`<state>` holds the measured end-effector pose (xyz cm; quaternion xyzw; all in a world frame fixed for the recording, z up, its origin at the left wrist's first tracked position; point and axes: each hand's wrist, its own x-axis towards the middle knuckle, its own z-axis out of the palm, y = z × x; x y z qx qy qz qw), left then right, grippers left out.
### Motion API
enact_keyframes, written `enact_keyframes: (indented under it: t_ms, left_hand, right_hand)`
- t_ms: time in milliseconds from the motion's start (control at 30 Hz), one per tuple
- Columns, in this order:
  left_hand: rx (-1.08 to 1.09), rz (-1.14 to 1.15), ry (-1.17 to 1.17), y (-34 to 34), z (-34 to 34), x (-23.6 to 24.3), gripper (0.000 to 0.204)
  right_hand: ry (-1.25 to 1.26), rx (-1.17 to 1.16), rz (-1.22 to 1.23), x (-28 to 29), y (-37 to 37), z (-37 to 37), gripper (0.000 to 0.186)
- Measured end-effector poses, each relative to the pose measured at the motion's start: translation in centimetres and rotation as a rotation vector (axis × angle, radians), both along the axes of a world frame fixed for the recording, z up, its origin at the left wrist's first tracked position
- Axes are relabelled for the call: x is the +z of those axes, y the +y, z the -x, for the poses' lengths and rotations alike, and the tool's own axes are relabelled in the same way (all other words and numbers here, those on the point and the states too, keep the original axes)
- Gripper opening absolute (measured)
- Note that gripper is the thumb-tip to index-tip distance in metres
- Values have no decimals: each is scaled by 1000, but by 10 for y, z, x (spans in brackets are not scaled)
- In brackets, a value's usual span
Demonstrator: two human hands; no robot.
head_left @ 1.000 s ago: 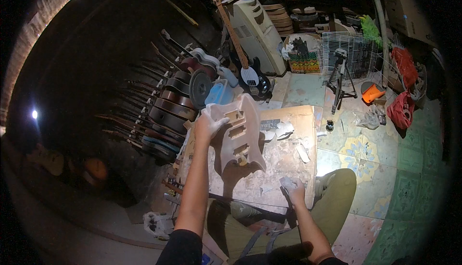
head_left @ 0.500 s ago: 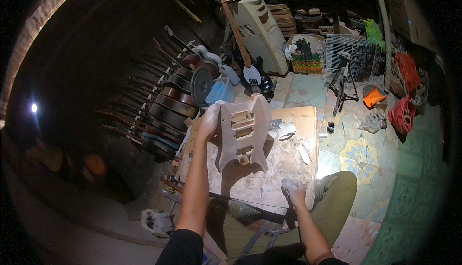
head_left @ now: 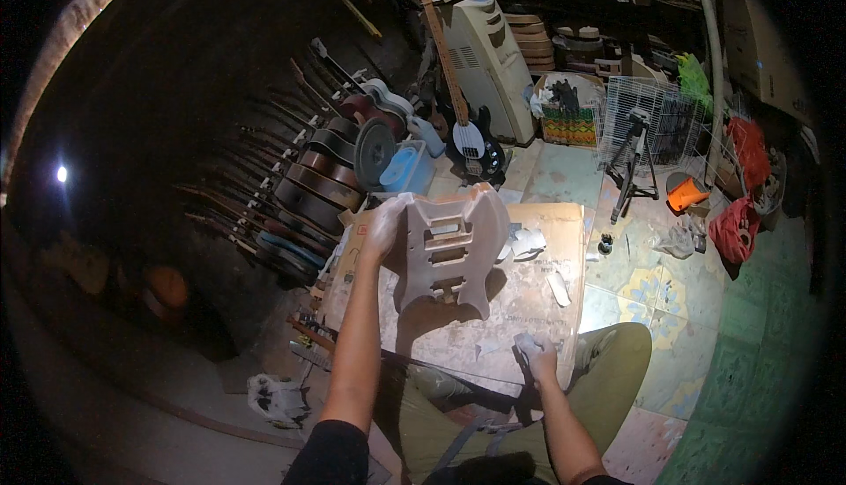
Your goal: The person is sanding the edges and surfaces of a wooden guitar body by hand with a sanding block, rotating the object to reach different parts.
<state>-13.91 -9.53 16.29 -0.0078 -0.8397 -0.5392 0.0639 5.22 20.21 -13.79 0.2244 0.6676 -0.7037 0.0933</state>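
An unfinished electric guitar body (head_left: 449,266), pale and dusty with cut-out pickup cavities, is held up over a cardboard sheet (head_left: 538,309). My left hand (head_left: 385,228), whitened with dust, grips its upper left edge. Lower right, above the cardboard's near edge, my right hand (head_left: 541,360) is closed around a small grey piece that looks like folded sandpaper (head_left: 527,342). The two hands are well apart, and the grey piece does not touch the guitar body. Crumpled white scraps (head_left: 529,244) lie on the cardboard to the right of the body.
Several guitars (head_left: 308,185) stand in a row at left, beside a blue tub (head_left: 405,168). Farther off, a black bass guitar (head_left: 476,146) leans against a beige casing (head_left: 489,53). A small tripod (head_left: 633,163), a wire cage (head_left: 687,115) and an orange container (head_left: 686,192) occupy the right-hand floor.
The guitar body has tilted, so its far edge shows an orange-brown side. The whole view has shifted slightly. My right hand stays near the same place, still closed.
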Motion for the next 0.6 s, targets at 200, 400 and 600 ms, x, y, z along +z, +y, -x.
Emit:
enact_keyframes:
  t_ms: [200, 400, 600]
  left_hand:
    - [43, -40, 53, -69, -11, -36, 44]
    - [-96, -294, 40, -23, -62, -16, 35]
    - [-75, -118, -82, -37, -93, -36, 32]
  right_hand:
    - [28, 31, -12, 6, -5, -1, 46]
    - [42, 7, -19, -6, 1, 2, 34]
    - [22, 84, -64, -1, 2, -2, 48]
